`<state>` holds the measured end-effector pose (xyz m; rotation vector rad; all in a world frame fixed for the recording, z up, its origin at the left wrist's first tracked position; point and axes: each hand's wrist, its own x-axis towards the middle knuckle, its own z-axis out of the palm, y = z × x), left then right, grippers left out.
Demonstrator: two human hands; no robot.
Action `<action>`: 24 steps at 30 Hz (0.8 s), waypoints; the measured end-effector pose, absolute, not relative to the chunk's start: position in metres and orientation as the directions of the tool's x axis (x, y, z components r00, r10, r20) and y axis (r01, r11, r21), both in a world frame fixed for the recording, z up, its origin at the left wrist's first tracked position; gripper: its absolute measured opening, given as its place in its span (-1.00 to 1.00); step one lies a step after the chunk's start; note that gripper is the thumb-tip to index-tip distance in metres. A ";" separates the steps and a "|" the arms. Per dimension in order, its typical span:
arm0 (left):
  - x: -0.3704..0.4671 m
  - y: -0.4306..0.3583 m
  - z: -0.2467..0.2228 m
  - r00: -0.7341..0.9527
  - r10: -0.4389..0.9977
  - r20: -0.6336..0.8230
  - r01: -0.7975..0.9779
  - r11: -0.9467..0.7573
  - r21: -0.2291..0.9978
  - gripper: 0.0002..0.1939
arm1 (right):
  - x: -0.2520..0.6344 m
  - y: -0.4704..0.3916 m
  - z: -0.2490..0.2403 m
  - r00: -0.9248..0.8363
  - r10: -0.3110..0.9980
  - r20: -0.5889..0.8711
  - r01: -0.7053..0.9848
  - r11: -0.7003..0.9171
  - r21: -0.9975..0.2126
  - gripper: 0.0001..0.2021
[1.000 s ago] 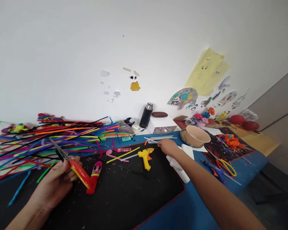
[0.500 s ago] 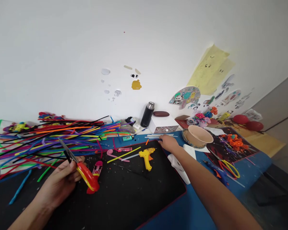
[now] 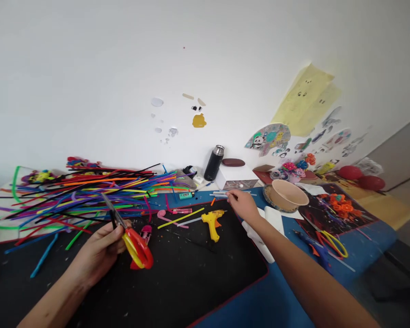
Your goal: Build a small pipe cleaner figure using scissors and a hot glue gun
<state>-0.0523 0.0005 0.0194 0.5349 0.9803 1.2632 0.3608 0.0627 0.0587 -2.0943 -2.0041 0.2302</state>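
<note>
- Left hand (image 3: pixel 100 248), at eight o'clock in view, grips red-and-yellow scissors (image 3: pixel 136 239), blades toward eleven.
- Right hand (image 3: pixel 245 206), at four o'clock, curls beside translucent sticks (image 3: pixel 219 194); whether it grasps one, I cannot tell.
- Yellow glue gun (image 3: pixel 212 224) lies at six.

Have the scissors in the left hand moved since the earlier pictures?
Yes. The scissors, held in the left hand, have shifted to the right, closer to the yellow glue gun lying on the black mat.
</note>
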 end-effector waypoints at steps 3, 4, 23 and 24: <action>-0.051 0.001 0.015 0.045 0.957 -0.285 -0.531 0.265 0.805 -0.44 | 0.322 0.043 0.058 -0.034 0.999 0.038 0.884 0.047 -0.465 -0.59; -0.051 0.001 0.014 0.047 0.959 -0.278 -0.528 0.260 0.808 -0.45 | 0.305 0.034 0.056 -0.068 0.997 0.039 0.761 0.078 -0.644 -0.63; -0.041 -0.004 0.012 0.176 0.965 -0.196 -0.408 0.253 0.877 -0.48 | 0.126 -0.008 0.013 -0.571 0.818 -0.076 -0.289 -0.287 -0.913 -0.48; -0.040 -0.003 0.011 0.171 0.967 -0.188 -0.408 0.243 0.880 -0.47 | 0.125 -0.009 0.011 -0.550 0.831 -0.083 -0.302 -0.290 -0.908 -0.48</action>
